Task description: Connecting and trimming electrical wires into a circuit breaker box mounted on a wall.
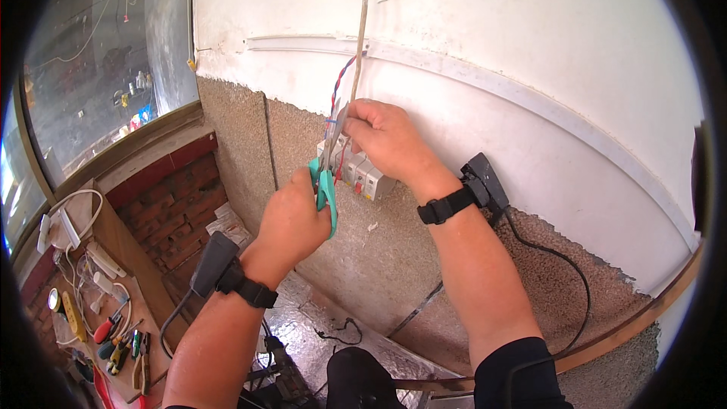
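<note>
My left hand (pixel 291 220) holds teal-handled scissors (pixel 327 198), their blades pointing up among the wires. My right hand (pixel 386 140) is closed just above them, at the foot of a tan cable (pixel 360 23) hanging down the wall; what its fingertips pinch beside the blades is hard to make out. Twisted red and blue wires (pixel 337 83) run down from a white wall trunking (pixel 454 70) to the left of my right hand. Behind and below both hands is a row of white circuit breakers (pixel 372 182) on the wall, partly hidden by the scissors and fingers.
At lower left a board (pixel 144 295) holds several screwdrivers, pliers and coiled cords. A window (pixel 106 60) over a brick wall (pixel 178 212) is at left. Black straps with devices (pixel 485 182) are on both wrists, with cables trailing. A wooden rail (pixel 606 337) runs along the lower right.
</note>
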A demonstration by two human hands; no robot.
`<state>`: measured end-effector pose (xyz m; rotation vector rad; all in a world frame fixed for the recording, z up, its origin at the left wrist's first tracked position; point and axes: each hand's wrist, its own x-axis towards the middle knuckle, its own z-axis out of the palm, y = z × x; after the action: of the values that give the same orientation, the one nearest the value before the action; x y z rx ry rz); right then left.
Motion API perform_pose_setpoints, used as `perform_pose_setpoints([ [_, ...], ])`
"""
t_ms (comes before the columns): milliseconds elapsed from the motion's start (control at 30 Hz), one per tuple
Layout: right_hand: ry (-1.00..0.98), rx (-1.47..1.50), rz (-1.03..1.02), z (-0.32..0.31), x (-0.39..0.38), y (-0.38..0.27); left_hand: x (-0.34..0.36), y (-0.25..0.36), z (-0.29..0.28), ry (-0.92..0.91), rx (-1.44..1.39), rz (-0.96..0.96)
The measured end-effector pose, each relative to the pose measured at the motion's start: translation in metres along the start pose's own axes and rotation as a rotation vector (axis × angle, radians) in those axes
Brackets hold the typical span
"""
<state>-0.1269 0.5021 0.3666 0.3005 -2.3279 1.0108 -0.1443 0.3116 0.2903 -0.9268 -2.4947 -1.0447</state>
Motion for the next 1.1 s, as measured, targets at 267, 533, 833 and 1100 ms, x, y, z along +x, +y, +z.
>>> perform_pose_setpoints([
  [267, -0.048, 0.023, 0.113, -0.002, -0.001, -0.007, 0.003, -0.005, 0.005, -0.002, -0.005, 0.025],
  [533, -0.007, -0.010, -0.017, 0.002, -0.001, -0.006, 0.001, -0.007, -0.002, -0.031, 0.020, -0.005],
  [833, -0.043, -0.072, -0.020, 0.002, -0.001, -0.012, 0.002, -0.020, -0.008, -0.091, -0.064, 0.038],
  [1100, -0.043, -0.037, -0.062, 0.005, 0.000, -0.009, 0.002, -0.025, -0.018, -0.171, -0.083, 0.040],
])
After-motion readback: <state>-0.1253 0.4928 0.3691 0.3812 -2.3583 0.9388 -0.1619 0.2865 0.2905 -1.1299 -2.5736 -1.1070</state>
